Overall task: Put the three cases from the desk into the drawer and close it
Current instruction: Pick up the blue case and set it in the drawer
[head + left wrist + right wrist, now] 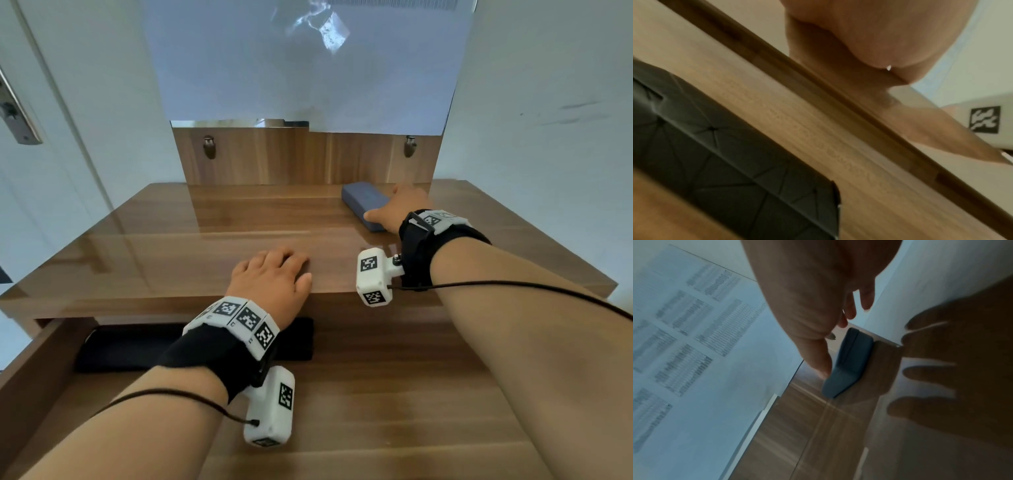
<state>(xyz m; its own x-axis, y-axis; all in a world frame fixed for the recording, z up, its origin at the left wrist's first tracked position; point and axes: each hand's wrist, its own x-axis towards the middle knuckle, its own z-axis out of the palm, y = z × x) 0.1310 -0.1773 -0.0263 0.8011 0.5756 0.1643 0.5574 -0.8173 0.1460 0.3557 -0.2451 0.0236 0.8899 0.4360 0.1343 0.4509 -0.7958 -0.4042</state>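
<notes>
While the open wooden drawer (376, 394) stands pulled out nearest the person, a flat black case with a stitched diamond pattern (130, 346) already lies across its far left part, pushed back under the desk edge, I would guess to leave the nearer floor of the drawer free for more. Only this one case shows in the drawer; whether another sits out of sight I cannot tell.

Just beyond it, the left hand (274, 277) rests palm down on the near edge of the glossy brown wooden desk top (154, 246), fingers loosely bent over the lip and gripping nothing. It looks like a bracing hand, steadying the body during the long reach, and it sits handy for pushing the drawer shut later.

Farther back and to the right, the right hand (400, 205) stretches to the small slate-blue rounded case (363, 200) lying on the desk close to the wooden back panel (308, 157). From the right wrist view the thumb (818, 360) touches the case's near side while the other fingers spread past its far side, so the hand is wide and closing around it, not yet holding it. The case still sits flat on the desk.

Behind everything, a pale printed sheet (308, 68) covers the mirror above the panel.
</notes>
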